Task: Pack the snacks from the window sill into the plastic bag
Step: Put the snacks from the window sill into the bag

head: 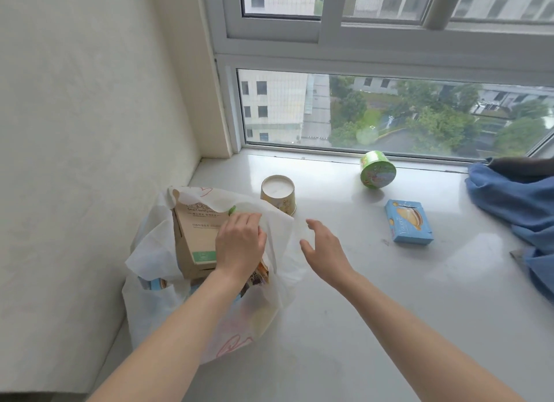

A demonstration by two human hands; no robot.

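A white plastic bag (156,257) stands open at the sill's left end, against the wall. Inside it a brown cardboard box (195,236) leans upright, with colourful snack packets (257,277) beside it. My left hand (239,242) reaches into the bag, its fingers curled over the bag's rim and a small green item; what exactly it grips is hidden. My right hand (322,248) hovers open just right of the bag, holding nothing. On the sill lie a yellow cup (278,194) upside down, a green cup (377,170) on its side and a blue box (409,221).
The white window sill (359,296) runs right from the wall corner. A blue cloth (515,197) is heaped at the right edge. The window frame (329,154) closes off the back, and the wall (90,131) stands on the left.
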